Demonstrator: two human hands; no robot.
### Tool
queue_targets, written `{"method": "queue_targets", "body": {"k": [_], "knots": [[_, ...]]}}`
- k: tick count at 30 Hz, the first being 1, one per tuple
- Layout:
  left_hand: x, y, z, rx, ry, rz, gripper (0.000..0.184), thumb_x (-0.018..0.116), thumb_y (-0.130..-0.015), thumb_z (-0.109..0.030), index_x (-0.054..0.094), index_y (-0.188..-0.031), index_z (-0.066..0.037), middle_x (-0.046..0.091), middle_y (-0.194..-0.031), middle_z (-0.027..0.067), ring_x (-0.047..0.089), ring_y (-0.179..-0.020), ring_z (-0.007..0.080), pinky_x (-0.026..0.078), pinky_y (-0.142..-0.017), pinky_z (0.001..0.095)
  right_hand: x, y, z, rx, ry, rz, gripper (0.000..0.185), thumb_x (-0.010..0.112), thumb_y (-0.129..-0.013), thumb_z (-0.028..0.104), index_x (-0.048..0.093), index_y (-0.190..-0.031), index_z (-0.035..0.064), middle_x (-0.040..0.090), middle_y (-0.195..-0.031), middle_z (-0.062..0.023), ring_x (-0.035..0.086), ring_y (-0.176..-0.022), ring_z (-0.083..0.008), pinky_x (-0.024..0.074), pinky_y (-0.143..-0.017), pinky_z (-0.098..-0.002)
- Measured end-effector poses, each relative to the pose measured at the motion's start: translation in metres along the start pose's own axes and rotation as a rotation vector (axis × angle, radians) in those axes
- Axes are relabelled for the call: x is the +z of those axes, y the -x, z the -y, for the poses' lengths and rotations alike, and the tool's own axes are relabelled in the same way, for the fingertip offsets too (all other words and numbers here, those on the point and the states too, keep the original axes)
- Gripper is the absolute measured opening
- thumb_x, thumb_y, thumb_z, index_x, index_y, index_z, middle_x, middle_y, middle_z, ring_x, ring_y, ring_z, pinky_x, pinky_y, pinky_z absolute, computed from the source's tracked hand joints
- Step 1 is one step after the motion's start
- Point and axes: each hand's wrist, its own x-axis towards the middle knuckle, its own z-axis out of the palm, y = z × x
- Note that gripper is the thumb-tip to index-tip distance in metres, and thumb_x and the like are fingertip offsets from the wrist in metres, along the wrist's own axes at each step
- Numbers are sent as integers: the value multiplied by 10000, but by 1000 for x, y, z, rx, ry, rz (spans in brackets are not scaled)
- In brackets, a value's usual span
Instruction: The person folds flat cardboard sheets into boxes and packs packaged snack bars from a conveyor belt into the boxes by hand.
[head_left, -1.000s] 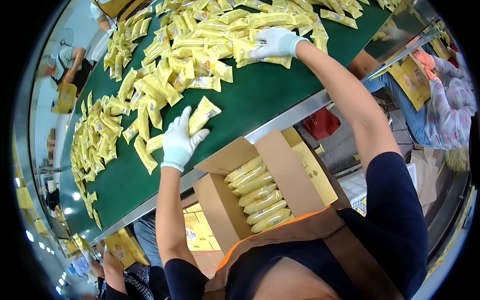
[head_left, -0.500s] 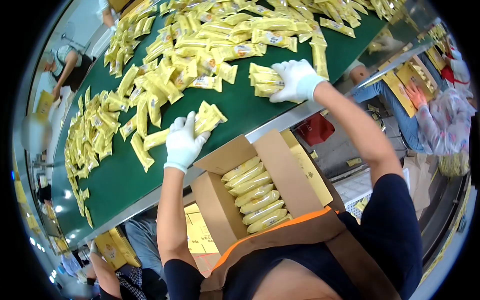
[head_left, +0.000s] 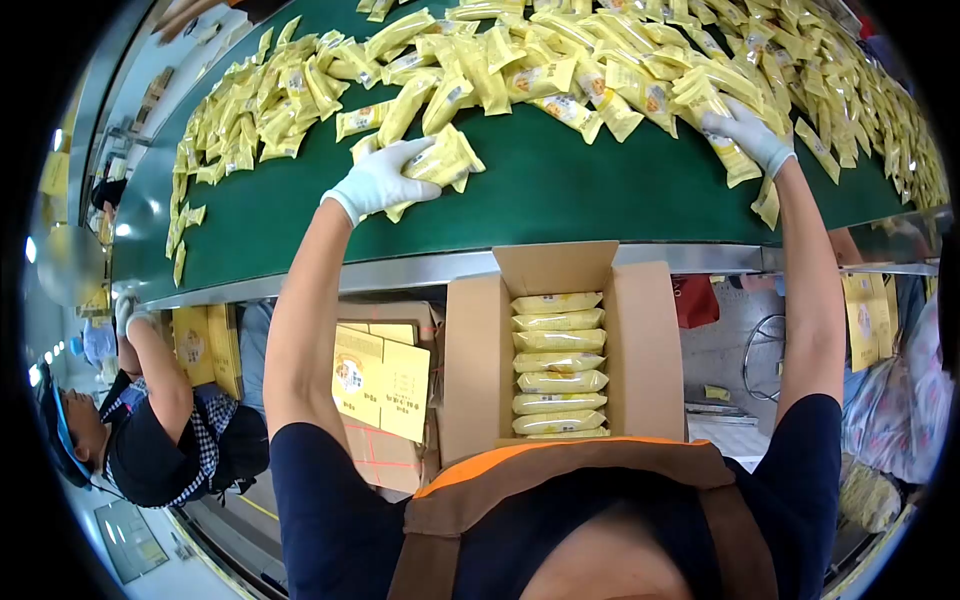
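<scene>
My left hand (head_left: pixel 385 180), in a white glove, is closed around a few yellow packets (head_left: pixel 447 160) just above the green conveyor belt. In its own white glove, my right hand (head_left: pixel 748 135) has its fingers wrapped over a long yellow packet (head_left: pixel 722 140) at the near edge of the heap. Whether it grips more than one is hidden. Below, between my arms, stands an open cardboard box (head_left: pixel 645 350) with its flaps spread. A row of yellow packets (head_left: pixel 560 361) lies inside it.
A large heap of yellow packets (head_left: pixel 560 80) covers the far side of the green belt (head_left: pixel 420 235). A metal rail (head_left: pixel 410 270) edges it. Yellow printed cartons (head_left: pixel 380 385) lie left of the box. A person (head_left: pixel 165 420) works at far left; a red bag (head_left: pixel 695 300) hangs at right.
The view has turned, so the box now stands straight before me. My right hand has moved apart from my left, toward the heap at right. My left hand still holds packets.
</scene>
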Motion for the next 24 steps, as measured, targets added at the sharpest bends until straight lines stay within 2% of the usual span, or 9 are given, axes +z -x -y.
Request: {"method": "queue_targets", "body": {"k": [5, 9, 11, 13, 14, 17, 18, 22, 24], "knots": [[28, 5, -10, -104, 133, -146, 865, 683, -711, -583, 470, -1439, -167, 606, -1153, 217, 573, -1124, 380, 437, -967, 421, 14, 41, 37, 138, 109, 223, 782, 657, -756, 602, 552, -1255, 9, 608, -1218, -170, 581, -1097, -219, 437, -945, -311], [55, 46, -35, 54, -292, -311, 817, 782, -672, -438, 525, -1394, -156, 569, -1083, 152, 528, -1021, 356, 449, -918, 414, 39, 89, 51, -95, 743, -260, 787, 720, -631, 547, 549, -1230, 65, 590, -1179, -178, 570, -1114, -335, 443, -967, -423], [63, 51, -39, 3, -182, -407, 801, 796, -663, -380, 533, -1376, -127, 542, -1187, 162, 514, -1090, 357, 444, -959, 421, 65, 98, 27, -119, 723, -323, 785, 729, -624, 532, 549, -1234, 73, 567, -1189, -164, 552, -1119, -340, 434, -979, -434], [69, 47, -37, -12, -165, -537, 863, 799, -657, -388, 485, -1405, -93, 510, -1290, 199, 492, -1175, 383, 429, -1005, 429, 69, 95, 12, -174, 694, -334, 933, 735, -630, 525, 422, -1402, 104, 546, -1204, -182, 540, -1113, -367, 440, -969, -446], [68, 44, -39, -93, -197, -482, 930, 802, -639, -411, 444, -1421, -57, 465, -1364, 235, 467, -1232, 408, 410, -1037, 439, 69, 98, 23, -116, 729, -276, 990, 727, -635, 539, 359, -1451, 116, 548, -1209, -189, 543, -1115, -372, 443, -966, -448], [45, 31, -55, -312, -225, -105, 1035, 762, -622, -537, 383, -1452, -48, 592, -1209, 208, 571, -1108, 379, 455, -973, 432, 65, 92, 30, -37, 847, -157, 1091, 691, -651, 582, 232, -1534, 135, 555, -1224, -207, 557, -1119, -382, 449, -966, -444], [50, 31, -52, -289, -277, -160, 1070, 744, -622, -576, 350, -1471, -58, 630, -1130, 197, 608, -1036, 361, 478, -933, 417, 64, 91, 30, -16, 852, -135, 1073, 669, -659, 598, 245, -1529, 134, 558, -1231, -214, 566, -1120, -386, 449, -973, -437], [46, 48, -21, -265, 322, -515, 1034, 820, -632, -449, 361, -1423, 34, 606, -1195, 231, 610, -1107, 334, 468, -981, 387, 67, 93, 36, -5, 813, -142, 1045, 691, -663, 564, 269, -1516, 133, 563, -1208, -203, 567, -1114, -371, 464, -956, -439], [41, 35, 19, -253, 782, -723, 976, 830, -641, -430, 398, -1380, 37, 625, -1161, 201, 658, -978, 310, 529, -872, 382, 68, 94, 28, -46, 773, -177, 1025, 696, -669, 554, 286, -1508, 131, 565, -1192, -200, 567, -1108, -367, 466, -952, -437]]}}
